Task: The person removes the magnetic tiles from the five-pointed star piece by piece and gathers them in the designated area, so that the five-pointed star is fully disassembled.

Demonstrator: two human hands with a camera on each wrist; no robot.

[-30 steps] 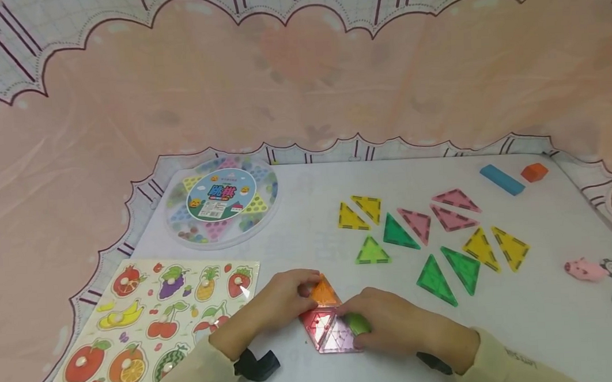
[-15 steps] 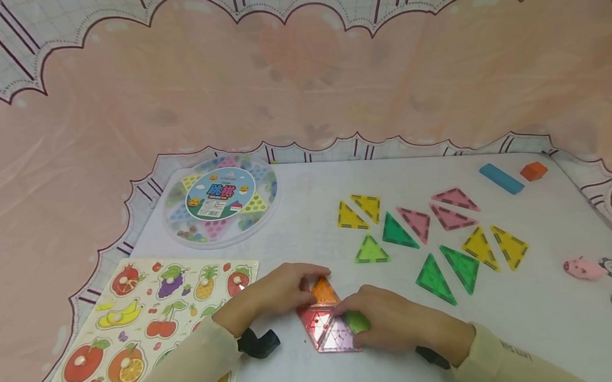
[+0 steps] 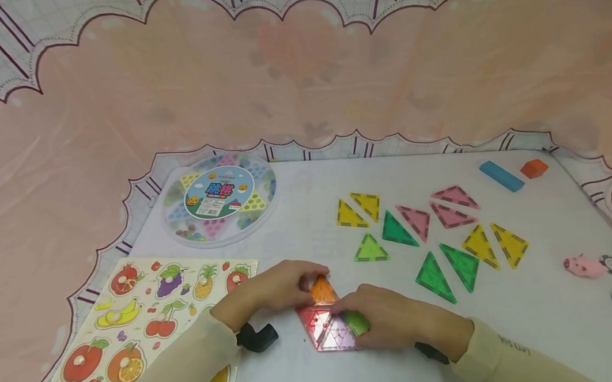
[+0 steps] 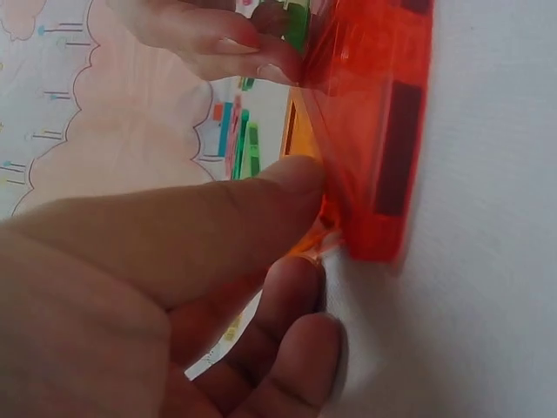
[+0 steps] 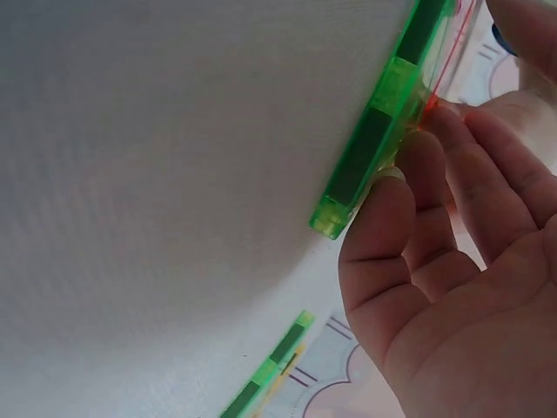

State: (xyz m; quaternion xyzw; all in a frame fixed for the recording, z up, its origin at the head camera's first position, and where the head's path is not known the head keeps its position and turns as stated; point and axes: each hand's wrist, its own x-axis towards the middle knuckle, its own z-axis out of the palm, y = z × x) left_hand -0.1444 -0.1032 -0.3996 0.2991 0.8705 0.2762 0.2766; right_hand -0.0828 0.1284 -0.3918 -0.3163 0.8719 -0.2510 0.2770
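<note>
In the head view, my left hand (image 3: pixel 285 285) holds an orange triangular magnetic tile (image 3: pixel 323 292) by its left side, thumb low and fingers beyond its tip. My right hand (image 3: pixel 387 315) grips a light green triangular tile (image 3: pixel 355 322), mostly covered by the fingers. Between the hands lie a red triangular tile (image 3: pixel 317 323) and a pale pink-purple one (image 3: pixel 339 334). These tiles meet edge to edge on the table. The left wrist view has the thumb on the orange tile (image 4: pixel 304 131), beside the red tile (image 4: pixel 374 131). In the right wrist view, fingertips touch the green tile (image 5: pixel 370 144).
Several loose triangular tiles lie beyond the right hand, including a light green one (image 3: pixel 371 249) and a dark green one (image 3: pixel 435 277). A fruit puzzle board (image 3: pixel 97 326) sits partly under the left sleeve. A round game box (image 3: pixel 220 198), blue block (image 3: pixel 501 176) and pink pig (image 3: pixel 584 266) lie farther off.
My left hand has shifted slightly right and away over the orange tile's tip since the first frame. The right hand and the joined tiles stay almost the same.
</note>
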